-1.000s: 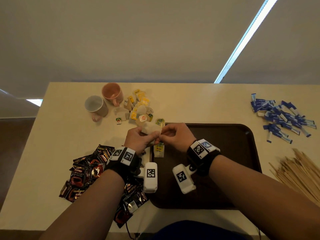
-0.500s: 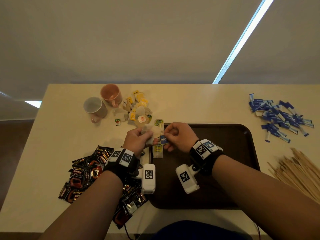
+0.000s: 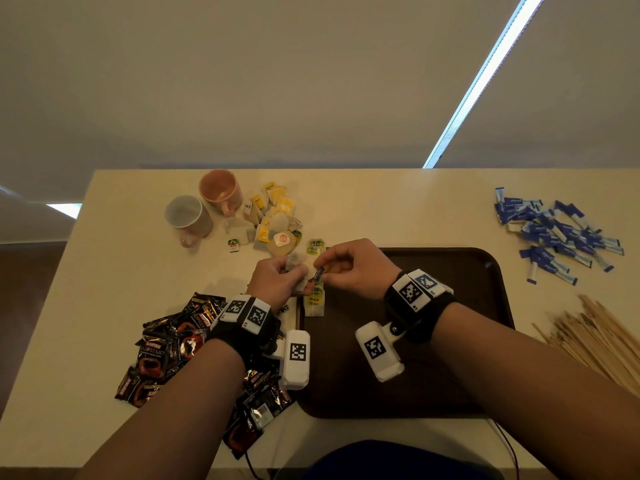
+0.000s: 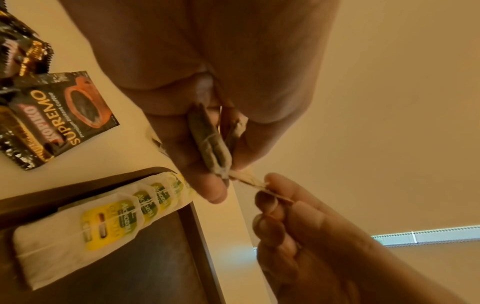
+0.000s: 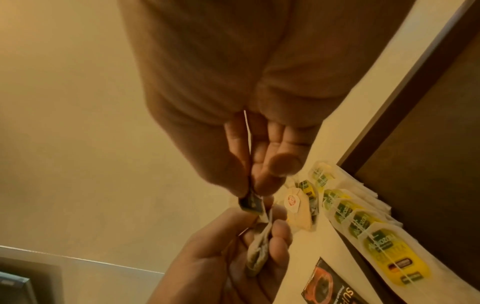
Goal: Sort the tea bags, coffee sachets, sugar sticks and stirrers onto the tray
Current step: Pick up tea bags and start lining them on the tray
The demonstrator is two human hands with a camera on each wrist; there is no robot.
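Observation:
My left hand [image 3: 294, 271] grips a pale tea bag [image 3: 297, 266] above the left rim of the dark brown tray [image 3: 450, 271]. My right hand [image 3: 329, 268] pinches that bag's small blue tag [image 3: 318, 273] between thumb and forefinger, close to the bag. In the wrist views the tea bag [image 4: 213, 142] sits between the left fingers and the tag [image 5: 250, 203] hangs from the right fingertips. A row of yellow-labelled tea bags [image 3: 314, 299] lies overlapped along the tray's left edge, just below both hands.
A loose pile of tea bags [image 3: 273, 220] lies behind the hands, beside a pink mug [image 3: 220, 188] and a white mug [image 3: 187, 214]. Black coffee sachets [image 3: 166, 344] lie at the left, blue sugar sticks [image 3: 557, 233] at the far right, wooden stirrers [image 3: 595, 337] at the right edge.
Both hands held the tea bag together a second ago. The right hand has since drawn the blue tag out of it and holds it a little apart from the bag.

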